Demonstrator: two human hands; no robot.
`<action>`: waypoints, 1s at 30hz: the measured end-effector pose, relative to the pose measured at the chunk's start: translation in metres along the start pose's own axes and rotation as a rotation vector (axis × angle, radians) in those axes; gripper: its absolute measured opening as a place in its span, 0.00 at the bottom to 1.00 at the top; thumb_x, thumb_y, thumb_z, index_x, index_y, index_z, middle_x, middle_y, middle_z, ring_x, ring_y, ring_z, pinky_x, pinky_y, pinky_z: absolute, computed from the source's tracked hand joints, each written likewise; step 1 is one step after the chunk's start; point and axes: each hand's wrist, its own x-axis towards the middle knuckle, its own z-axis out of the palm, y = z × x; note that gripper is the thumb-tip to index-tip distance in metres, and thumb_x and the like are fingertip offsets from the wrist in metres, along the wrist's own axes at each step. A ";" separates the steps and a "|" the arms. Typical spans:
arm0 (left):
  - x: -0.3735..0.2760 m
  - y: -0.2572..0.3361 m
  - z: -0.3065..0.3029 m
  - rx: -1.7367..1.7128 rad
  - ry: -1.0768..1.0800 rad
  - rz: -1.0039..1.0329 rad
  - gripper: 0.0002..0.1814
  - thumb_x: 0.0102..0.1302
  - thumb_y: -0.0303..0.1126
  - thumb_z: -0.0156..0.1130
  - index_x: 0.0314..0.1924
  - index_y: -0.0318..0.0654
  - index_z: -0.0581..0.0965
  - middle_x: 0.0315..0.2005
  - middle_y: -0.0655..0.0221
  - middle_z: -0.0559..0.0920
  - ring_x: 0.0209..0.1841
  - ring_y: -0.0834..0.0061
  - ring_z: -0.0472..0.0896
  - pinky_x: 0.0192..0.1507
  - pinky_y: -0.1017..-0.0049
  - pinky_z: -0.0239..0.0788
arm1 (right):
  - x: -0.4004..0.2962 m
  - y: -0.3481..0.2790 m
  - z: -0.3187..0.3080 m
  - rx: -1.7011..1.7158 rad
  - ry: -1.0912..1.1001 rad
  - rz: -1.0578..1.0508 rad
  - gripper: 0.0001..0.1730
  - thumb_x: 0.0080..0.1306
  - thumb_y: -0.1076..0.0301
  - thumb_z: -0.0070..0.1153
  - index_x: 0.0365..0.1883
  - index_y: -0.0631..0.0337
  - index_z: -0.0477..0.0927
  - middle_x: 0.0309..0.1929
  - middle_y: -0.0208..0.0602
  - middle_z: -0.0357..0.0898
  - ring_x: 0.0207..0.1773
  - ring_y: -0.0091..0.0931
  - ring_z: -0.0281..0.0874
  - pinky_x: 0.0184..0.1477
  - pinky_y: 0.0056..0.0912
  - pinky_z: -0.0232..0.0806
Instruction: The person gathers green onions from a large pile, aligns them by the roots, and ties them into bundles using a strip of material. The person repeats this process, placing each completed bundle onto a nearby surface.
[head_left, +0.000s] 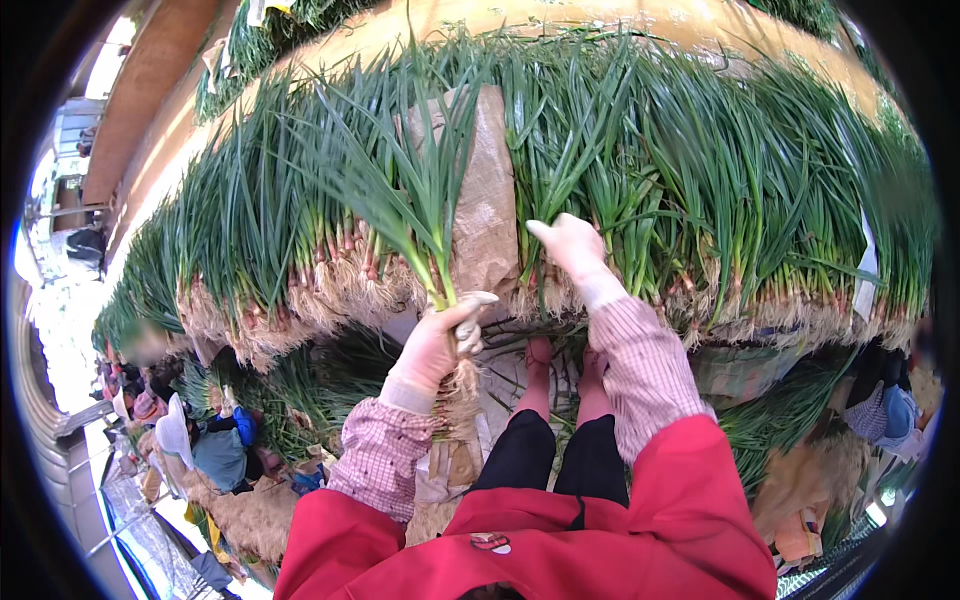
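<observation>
My left hand (442, 337), in a pale glove, is closed around the lower stems of a few green garlic plants (427, 225); their leaves fan upward and their pale roots hang below the fist. My right hand (571, 244), also gloved, is over the leaves of the garlic row (675, 165), thumb pointing left; its fingers are partly hidden, so whether it grips a plant cannot be told. Between the hands, a brown woven sack (487, 187) lies over the row. The laid plants have reddish stem bases and long tan roots (337, 289) facing me.
More green plants (352, 367) lie behind and beside my legs. A person in a white hat (174, 431) is low at the left; another person (889, 416) is at the far right. A tan strip (525, 15) runs beyond the row. A brown beam (142, 97) stands upper left.
</observation>
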 end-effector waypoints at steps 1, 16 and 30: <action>0.014 -0.011 0.000 0.006 0.000 -0.076 0.15 0.71 0.33 0.55 0.50 0.29 0.78 0.14 0.79 0.66 0.17 0.81 0.66 0.25 0.77 0.62 | 0.012 -0.001 0.002 -0.059 -0.017 -0.008 0.30 0.61 0.40 0.54 0.36 0.64 0.83 0.42 0.54 0.84 0.48 0.46 0.82 0.52 0.45 0.72; 0.039 -0.070 0.047 0.046 -0.006 -0.173 0.11 0.71 0.34 0.59 0.47 0.34 0.78 0.31 0.69 0.82 0.27 0.77 0.79 0.28 0.76 0.72 | -0.103 0.081 -0.030 1.574 0.061 0.145 0.11 0.74 0.61 0.49 0.42 0.59 0.78 0.28 0.25 0.79 0.27 0.17 0.74 0.32 0.19 0.67; -0.012 -0.103 0.053 -0.016 -0.043 -0.185 0.10 0.74 0.32 0.53 0.43 0.31 0.75 0.32 0.62 0.81 0.36 0.70 0.80 0.47 0.71 0.75 | -0.161 0.077 0.001 0.186 0.305 -0.841 0.11 0.73 0.60 0.52 0.37 0.56 0.81 0.21 0.25 0.75 0.22 0.19 0.76 0.22 0.28 0.66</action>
